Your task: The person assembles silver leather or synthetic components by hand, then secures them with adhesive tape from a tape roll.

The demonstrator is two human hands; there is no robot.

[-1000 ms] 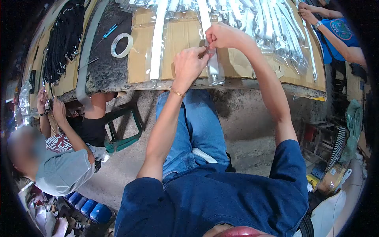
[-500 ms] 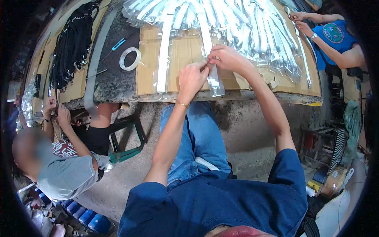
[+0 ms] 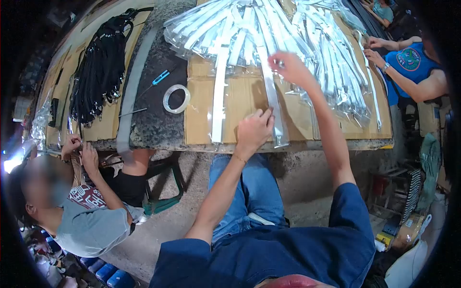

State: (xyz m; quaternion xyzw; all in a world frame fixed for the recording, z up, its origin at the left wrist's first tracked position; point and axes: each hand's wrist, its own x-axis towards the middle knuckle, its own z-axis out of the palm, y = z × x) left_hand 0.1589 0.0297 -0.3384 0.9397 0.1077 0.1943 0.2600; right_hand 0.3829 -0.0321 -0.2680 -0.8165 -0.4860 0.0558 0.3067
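**Both hands on one bagged white strip at the surface edge**

Left hand (image 3: 254,129): arm stretched forward over the knees, wrist bent down, fingers curled and pressing the near end of a bagged white strip (image 3: 272,98) onto the cardboard sheet (image 3: 245,98). Whether the fingers pinch it or only press, cannot tell.

Right hand (image 3: 290,67): arm extended further out, elbow nearly straight, fingers closed in a pinch on the same strip higher up.

The strip lies lengthwise toward the person, its near end at the surface (image 3: 153,120) edge, far end running into the pile of bagged strips (image 3: 240,29). A second strip (image 3: 219,105) lies just beside it to the left.

Tape roll (image 3: 176,98) and blue-handled tool (image 3: 161,77) sit left on bare stone. Black straps (image 3: 98,67) are heaped further left.
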